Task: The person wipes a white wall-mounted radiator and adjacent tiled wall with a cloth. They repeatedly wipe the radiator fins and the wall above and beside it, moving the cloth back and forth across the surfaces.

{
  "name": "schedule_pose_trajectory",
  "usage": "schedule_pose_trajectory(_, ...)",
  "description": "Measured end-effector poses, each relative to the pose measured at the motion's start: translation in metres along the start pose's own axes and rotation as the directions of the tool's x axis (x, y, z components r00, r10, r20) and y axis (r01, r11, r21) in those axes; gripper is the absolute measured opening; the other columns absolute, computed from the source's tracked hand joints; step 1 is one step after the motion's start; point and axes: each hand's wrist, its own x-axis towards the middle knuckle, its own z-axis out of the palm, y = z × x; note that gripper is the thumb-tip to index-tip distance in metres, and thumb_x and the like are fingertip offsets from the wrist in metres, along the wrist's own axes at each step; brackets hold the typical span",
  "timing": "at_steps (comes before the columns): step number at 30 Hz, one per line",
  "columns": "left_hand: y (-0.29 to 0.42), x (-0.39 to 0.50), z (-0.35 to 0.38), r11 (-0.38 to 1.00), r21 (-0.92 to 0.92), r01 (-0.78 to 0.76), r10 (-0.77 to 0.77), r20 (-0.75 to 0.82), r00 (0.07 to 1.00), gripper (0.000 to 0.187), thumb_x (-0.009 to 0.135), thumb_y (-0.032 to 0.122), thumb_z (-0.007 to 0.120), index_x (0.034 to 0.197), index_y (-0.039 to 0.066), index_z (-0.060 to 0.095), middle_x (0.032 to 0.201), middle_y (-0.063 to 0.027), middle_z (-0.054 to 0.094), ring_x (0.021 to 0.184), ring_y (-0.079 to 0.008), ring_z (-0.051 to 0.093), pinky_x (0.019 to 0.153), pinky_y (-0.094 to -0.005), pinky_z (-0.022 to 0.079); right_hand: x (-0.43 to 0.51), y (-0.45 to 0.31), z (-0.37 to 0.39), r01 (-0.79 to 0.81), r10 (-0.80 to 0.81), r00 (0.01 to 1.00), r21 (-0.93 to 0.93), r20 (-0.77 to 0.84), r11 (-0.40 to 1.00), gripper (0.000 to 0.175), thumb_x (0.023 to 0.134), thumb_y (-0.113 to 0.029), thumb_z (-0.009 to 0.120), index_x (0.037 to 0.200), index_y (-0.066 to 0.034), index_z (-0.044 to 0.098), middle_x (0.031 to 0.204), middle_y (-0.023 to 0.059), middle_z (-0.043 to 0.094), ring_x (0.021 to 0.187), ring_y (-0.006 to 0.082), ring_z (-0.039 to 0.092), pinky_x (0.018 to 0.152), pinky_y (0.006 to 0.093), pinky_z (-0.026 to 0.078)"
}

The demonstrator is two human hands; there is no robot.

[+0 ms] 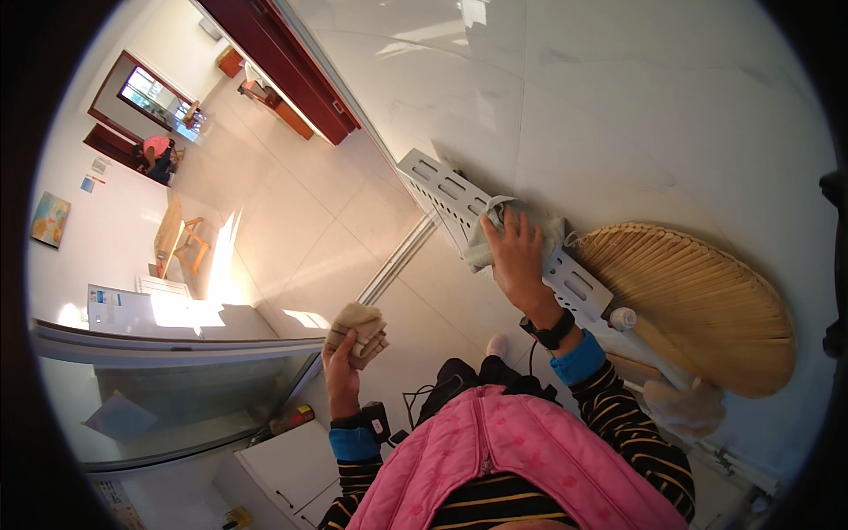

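My left hand (342, 374) grips a folded beige cloth (361, 328) with dark stripes, held up in front of the sliding door's edge. On the right, my right hand (517, 255) rests spread on a pale grey-green cloth (553, 232). That cloth drapes over the top of a white slotted metal rack (445, 185) fixed along the tiled wall. Whether my right fingers pinch the cloth or only press on it is hard to see. A woven round fan (702, 298) leans at the wall just beyond the rack's near end.
A glass sliding door (192, 397) stands at the left, with a floor track (397, 258) before me. White cabinets (291, 464) are at lower left. Beyond the doorway are a wooden folding stool (189, 245) and a bent-over person (157, 156). A white-capped tube (623, 319) stands near the fan.
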Motion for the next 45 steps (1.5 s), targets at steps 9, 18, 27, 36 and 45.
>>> schedule_pose_trajectory(9, 0.008, 0.047, 0.02, 0.998, -0.02, 0.057, -0.054, 0.113, 0.992, 0.036, 0.098, 0.011, 0.051, 0.132, -0.002, 0.051, 0.119, -0.0213, 0.063, 0.105, -0.0349, 0.066, 0.087, -0.0465, 0.059, 0.001, -0.003, 0.002, -0.009, 0.009, 1.0, -0.02, -0.024, 1.0, 0.056, 0.085, -0.013, 0.063, 0.138, -0.0219, 0.05, 0.143, 0.0163, 0.044, 0.129, 0.0395, 0.041, 0.105, 0.0574, 0.031)
schedule_pose_trajectory(18, 0.031, 0.105, 0.023, 0.996, 0.079, 0.042, -0.064, 0.305, 0.95, 0.038, 0.099, 0.013, 0.05, 0.133, -0.004, 0.049, 0.122, -0.0197, 0.062, 0.108, -0.0322, 0.065, 0.088, -0.0458, 0.058, 0.035, -0.03, 0.019, -0.001, 0.001, 1.0, -0.072, -0.005, 0.997, 0.048, 0.091, -0.017, 0.054, 0.138, -0.0231, 0.051, 0.143, 0.0145, 0.046, 0.127, 0.0393, 0.043, 0.1, 0.0573, 0.035)
schedule_pose_trajectory(27, 0.07, 0.145, -0.021, 0.998, 0.051, 0.041, -0.054, 0.298, 0.953, 0.04, 0.099, 0.017, 0.052, 0.132, -0.004, 0.048, 0.119, -0.0206, 0.063, 0.105, -0.0341, 0.066, 0.086, -0.0469, 0.059, 0.125, -0.086, 0.047, 0.073, -0.071, 0.996, -0.042, 0.049, 0.996, 0.054, 0.087, -0.014, 0.059, 0.14, -0.0202, 0.049, 0.144, 0.0172, 0.044, 0.127, 0.0426, 0.042, 0.095, 0.0587, 0.037)
schedule_pose_trajectory(36, 0.092, 0.178, -0.07, 1.0, 0.022, 0.007, -0.013, 0.29, 0.957, 0.041, 0.098, 0.017, 0.053, 0.132, -0.004, 0.048, 0.119, -0.0206, 0.063, 0.105, -0.0334, 0.066, 0.089, -0.0448, 0.058, 0.212, -0.113, 0.078, -0.008, -0.012, 0.993, 0.165, 0.119, 0.986, 0.066, 0.075, -0.009, 0.065, 0.138, -0.0228, 0.052, 0.143, 0.0155, 0.045, 0.126, 0.0382, 0.044, 0.098, 0.0592, 0.036)
schedule_pose_trajectory(45, 0.092, 0.189, -0.078, 0.999, -0.002, 0.049, -0.045, 0.364, 0.93, 0.039, 0.097, 0.015, 0.052, 0.131, -0.004, 0.05, 0.12, -0.0195, 0.063, 0.107, -0.032, 0.066, 0.088, -0.0441, 0.058, 0.178, -0.102, 0.077, 0.119, -0.117, 0.993, 0.159, -0.024, 0.98, 0.066, 0.075, -0.006, 0.069, 0.137, -0.0192, 0.051, 0.137, 0.0152, 0.05, 0.131, 0.0374, 0.042, 0.105, 0.0497, 0.035)
